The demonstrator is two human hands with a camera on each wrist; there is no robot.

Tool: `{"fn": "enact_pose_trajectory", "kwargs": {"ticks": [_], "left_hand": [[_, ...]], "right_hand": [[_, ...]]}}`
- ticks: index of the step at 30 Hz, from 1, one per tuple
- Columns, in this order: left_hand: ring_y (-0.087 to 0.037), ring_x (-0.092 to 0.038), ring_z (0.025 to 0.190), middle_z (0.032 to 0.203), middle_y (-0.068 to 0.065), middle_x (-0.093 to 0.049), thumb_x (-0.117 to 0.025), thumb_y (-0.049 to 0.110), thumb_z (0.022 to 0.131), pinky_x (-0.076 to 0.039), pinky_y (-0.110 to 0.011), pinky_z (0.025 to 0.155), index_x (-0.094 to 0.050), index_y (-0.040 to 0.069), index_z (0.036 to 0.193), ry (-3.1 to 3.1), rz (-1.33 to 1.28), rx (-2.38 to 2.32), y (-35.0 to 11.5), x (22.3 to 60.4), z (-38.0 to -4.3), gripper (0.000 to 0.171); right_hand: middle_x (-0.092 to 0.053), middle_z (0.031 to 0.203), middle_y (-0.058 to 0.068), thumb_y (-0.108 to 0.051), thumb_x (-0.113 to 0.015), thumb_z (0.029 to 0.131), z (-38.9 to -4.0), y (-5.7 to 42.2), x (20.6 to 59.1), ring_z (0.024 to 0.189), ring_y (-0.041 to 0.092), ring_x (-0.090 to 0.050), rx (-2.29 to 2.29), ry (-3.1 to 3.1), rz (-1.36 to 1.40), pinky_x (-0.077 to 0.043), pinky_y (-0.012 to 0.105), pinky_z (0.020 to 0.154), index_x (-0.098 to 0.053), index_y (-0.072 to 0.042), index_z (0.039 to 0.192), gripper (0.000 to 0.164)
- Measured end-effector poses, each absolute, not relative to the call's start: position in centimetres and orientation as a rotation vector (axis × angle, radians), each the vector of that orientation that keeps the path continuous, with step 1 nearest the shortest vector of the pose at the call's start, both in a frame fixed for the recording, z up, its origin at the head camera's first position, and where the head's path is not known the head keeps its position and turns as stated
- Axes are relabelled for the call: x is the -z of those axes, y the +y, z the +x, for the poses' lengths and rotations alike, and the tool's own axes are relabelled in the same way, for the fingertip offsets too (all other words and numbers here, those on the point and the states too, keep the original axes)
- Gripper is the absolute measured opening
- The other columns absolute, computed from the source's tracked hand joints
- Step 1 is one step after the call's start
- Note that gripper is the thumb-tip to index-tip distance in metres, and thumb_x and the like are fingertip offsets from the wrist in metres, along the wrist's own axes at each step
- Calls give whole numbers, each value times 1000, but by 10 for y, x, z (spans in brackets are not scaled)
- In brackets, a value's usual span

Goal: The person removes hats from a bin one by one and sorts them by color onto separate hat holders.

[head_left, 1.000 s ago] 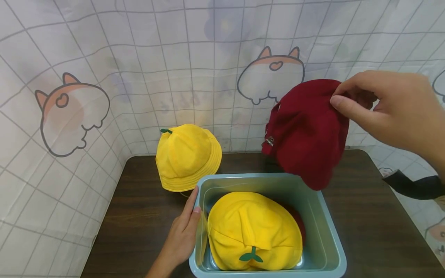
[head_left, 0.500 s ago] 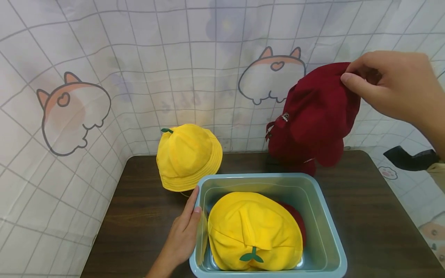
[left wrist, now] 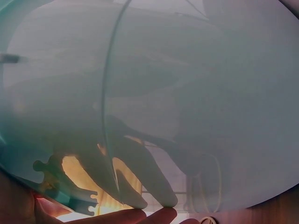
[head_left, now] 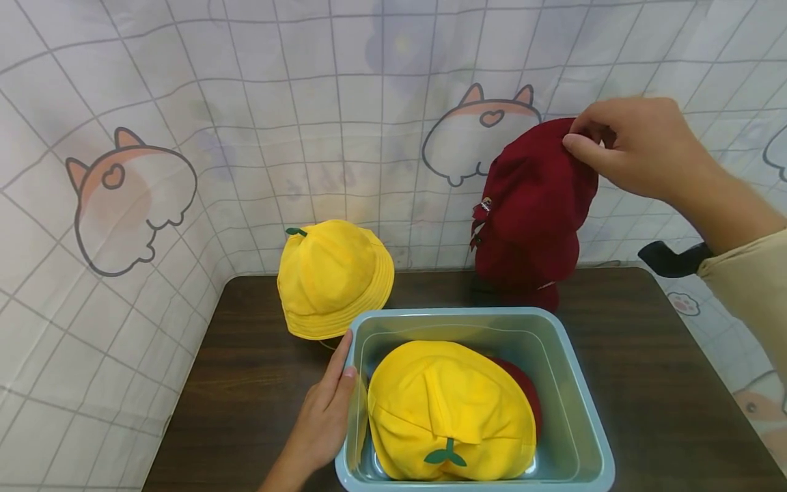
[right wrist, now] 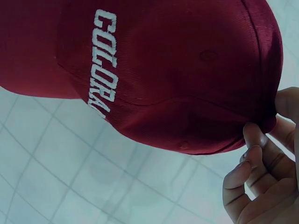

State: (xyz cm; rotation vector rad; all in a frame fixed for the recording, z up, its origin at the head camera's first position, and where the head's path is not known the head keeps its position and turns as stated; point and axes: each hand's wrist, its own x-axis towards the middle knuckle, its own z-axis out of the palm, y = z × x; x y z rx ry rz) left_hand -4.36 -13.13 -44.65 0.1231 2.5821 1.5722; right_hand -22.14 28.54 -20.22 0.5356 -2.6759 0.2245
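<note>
My right hand [head_left: 639, 147] pinches a dark red baseball cap [head_left: 537, 184] by its crown and holds it up behind the tub. White letters show on the front of this baseball cap [right wrist: 154, 70] in the right wrist view. Under it, partly hidden, another red cap [head_left: 522, 266] appears to stand behind the tub. My left hand [head_left: 320, 417] rests with extended fingers against the left side of the pale blue tub [head_left: 581, 403]. Inside lies a yellow hat [head_left: 451, 410] with a green sprout, partly covering something dark red [head_left: 522, 389].
Another yellow bucket hat [head_left: 332, 273] with a green sprout stands at the back left of the dark wooden table [head_left: 246, 410]. A white gridded sheet [head_left: 344, 102] with animal drawings hangs right behind the table.
My right hand first raised the baseball cap up and right, uncovering the red cap behind the tub. It then moved left, above that cap. My left hand stayed at the tub.
</note>
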Motion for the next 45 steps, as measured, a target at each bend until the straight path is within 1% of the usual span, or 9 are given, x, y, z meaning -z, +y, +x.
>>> {"fn": "enact_pose_trajectory", "kwargs": {"ticks": [5, 13, 21, 29, 38, 45], "left_hand": [[-20, -52, 135, 159, 6, -44, -32, 45, 112, -41, -54, 111, -18, 50, 159, 2558, 124, -1583, -131, 445, -43, 50], [-21, -50, 139, 161, 7, -40, -33, 45, 111, -40, -55, 113, -19, 50, 159, 2535, 119, -1603, -131, 445, -42, 50], [-21, -49, 139, 162, 7, -39, -33, 45, 112, -39, -56, 113, -18, 51, 159, 2530, 124, -1604, -131, 445, -42, 50], [-21, -49, 139, 162, 7, -39, -33, 44, 112, -39, -56, 114, -19, 50, 159, 2528, 129, -1606, -131, 445, -42, 50], [-20, -51, 137, 161, 6, -41, -34, 45, 111, -39, -55, 113, -20, 50, 159, 2531, 118, -1611, -131, 446, -41, 50], [-19, -48, 139, 162, 8, -38, -33, 45, 111, -37, -56, 115, -19, 50, 159, 2535, 126, -1605, -131, 446, -42, 50]], "right_hand": [[-67, 83, 14, -26, -57, 101, -232, 283, 211, 77, 27, -54, -227, -2696, 563, -44, 37, 61, -71, -3, 107, 27], [-68, 83, 15, -27, -58, 102, -240, 278, 223, 76, 28, -58, -241, -2746, 566, -48, 35, 61, -71, -3, 108, 28], [-66, 79, 11, -27, -58, 102, -245, 277, 236, 73, 26, -59, -250, -2808, 559, -49, 34, 59, -70, -3, 108, 28], [-62, 73, 8, -24, -60, 101, -247, 282, 252, 70, 24, -56, -223, -2781, 608, -44, 37, 61, -71, -4, 102, 23], [-63, 74, 8, -25, -60, 100, -247, 291, 268, 71, 25, -56, -237, -2823, 556, -46, 37, 61, -71, -4, 102, 23], [-63, 74, 8, -24, -61, 100, -247, 295, 278, 71, 25, -57, -245, -2844, 536, -47, 36, 60, -70, -5, 100, 21]]}}
